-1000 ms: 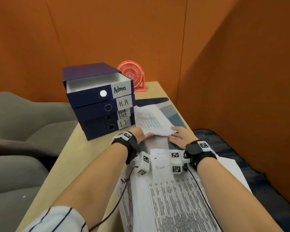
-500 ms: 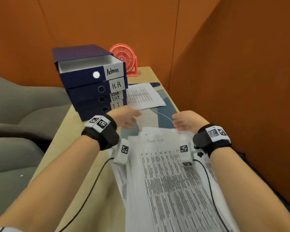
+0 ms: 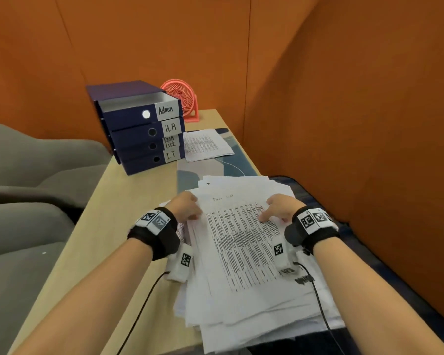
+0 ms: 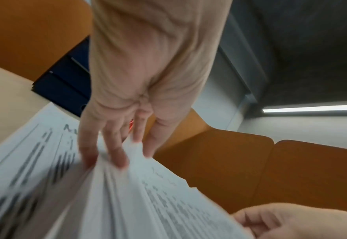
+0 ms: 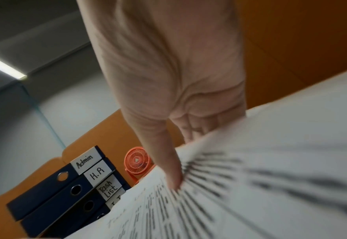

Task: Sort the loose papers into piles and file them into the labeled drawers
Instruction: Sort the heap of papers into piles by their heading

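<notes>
A thick, loose stack of printed papers point(image 3: 244, 254) lies at the near end of the desk; its top sheet is headed "Task List". My left hand point(image 3: 194, 210) pinches the stack's left edge, where the sheets point(image 4: 140, 186) rise between thumb and fingers point(image 4: 117, 156). My right hand point(image 3: 268, 213) grips the right side, with its thumb point(image 5: 173, 176) on the print and its fingers hidden under the sheets. The blue drawer stack point(image 3: 139, 131) stands at the far left, labelled Admin, H.R, Task List and I.T. The Admin drawer point(image 3: 136, 108) is pulled out.
A small pile of printed sheets point(image 3: 207, 144) lies right of the drawers on a blue patterned mat point(image 3: 231, 167). A pink desk fan point(image 3: 182, 98) stands behind. Orange partition walls close the back and right. Grey chairs point(image 3: 36, 175) stand left of the desk.
Both hands left the small pile beside the drawers and drew back to the near stack, where they now hold the top sheets at both edges.
</notes>
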